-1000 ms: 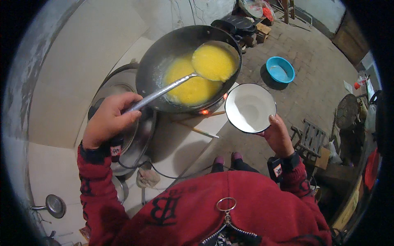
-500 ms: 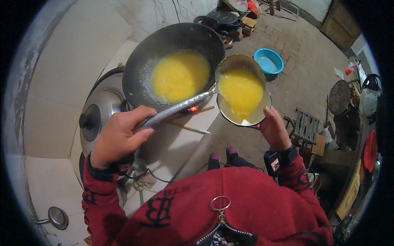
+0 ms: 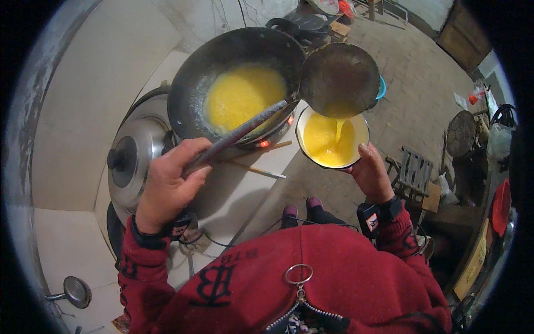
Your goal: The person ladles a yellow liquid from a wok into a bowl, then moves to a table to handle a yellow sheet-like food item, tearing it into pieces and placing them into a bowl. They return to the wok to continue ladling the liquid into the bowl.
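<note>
My left hand (image 3: 167, 183) is closed on the long handle of a large metal ladle (image 3: 338, 72), which is tipped over a white enamel bowl (image 3: 314, 131) with a dark rim. A yellow liquid runs from the ladle into the bowl, which holds plenty of it. My right hand (image 3: 370, 175) grips the bowl's right side from below, thumb at the rim. Left of the bowl, a black wok (image 3: 194, 78) holds more yellow liquid on a cooker (image 3: 264, 143) with a red light. Two sticks (image 3: 258, 170) lie on the counter below the wok.
A lidded steel pot (image 3: 133, 156) stands left of the wok on the tiled counter. On the floor to the right are a folding stool (image 3: 414, 167) and a blue basin (image 3: 381, 87), mostly hidden by the ladle. Cluttered shelving lines the right side; a cable crosses below the pot.
The ladle, full and over the wok a second ago, has moved right above the bowl and turned over. Yellow liquid now pours into the bowl, which was empty at first.
</note>
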`<state>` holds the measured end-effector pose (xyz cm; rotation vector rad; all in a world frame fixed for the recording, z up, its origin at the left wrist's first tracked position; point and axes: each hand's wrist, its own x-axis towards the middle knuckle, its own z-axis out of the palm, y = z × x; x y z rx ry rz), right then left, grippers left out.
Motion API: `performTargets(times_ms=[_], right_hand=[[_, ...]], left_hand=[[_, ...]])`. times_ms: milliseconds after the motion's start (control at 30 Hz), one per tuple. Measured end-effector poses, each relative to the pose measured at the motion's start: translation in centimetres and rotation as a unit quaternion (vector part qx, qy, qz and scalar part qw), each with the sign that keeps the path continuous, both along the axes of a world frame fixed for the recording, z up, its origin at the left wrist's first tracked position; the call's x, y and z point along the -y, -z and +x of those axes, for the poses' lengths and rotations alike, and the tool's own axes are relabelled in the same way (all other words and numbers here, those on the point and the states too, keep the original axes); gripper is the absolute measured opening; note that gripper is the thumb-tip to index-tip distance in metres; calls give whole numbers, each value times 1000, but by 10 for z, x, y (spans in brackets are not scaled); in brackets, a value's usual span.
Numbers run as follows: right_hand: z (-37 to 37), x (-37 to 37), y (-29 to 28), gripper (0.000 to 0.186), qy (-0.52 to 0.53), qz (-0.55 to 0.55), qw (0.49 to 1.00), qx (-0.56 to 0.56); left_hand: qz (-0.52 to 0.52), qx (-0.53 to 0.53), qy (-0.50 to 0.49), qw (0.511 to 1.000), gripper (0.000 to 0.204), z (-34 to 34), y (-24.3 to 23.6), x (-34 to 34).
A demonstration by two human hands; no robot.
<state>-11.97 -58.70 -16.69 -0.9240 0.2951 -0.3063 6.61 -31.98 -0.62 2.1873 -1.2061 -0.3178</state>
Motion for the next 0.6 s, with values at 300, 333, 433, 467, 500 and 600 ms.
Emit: performTargets(times_ms=[300,333,433,467,500,600], right_hand=[[2,-3,-5,59,3,21,1000,4],[3,-3,-4,59,6,23,1000,-2],[3,-3,-2,61,3,16,1000,-4],[2,-3,-2,62,0,12,1000,-4],[2,-3,-1,62,1,10,1000,-7],[0,-2,1,63,2,6,1000,-18]], left_hand=[[8,-146,-41,988,30,5,15,-15],[-12,-143,-47,988,30,8,18,-19],[-74,-138,-74,985,29,27,28,-26],[-45,-138,-103,984,29,36,31,-29],[-18,-134,-125,983,29,46,31,-34],[-2,-94,-141,985,33,73,42,-41]])
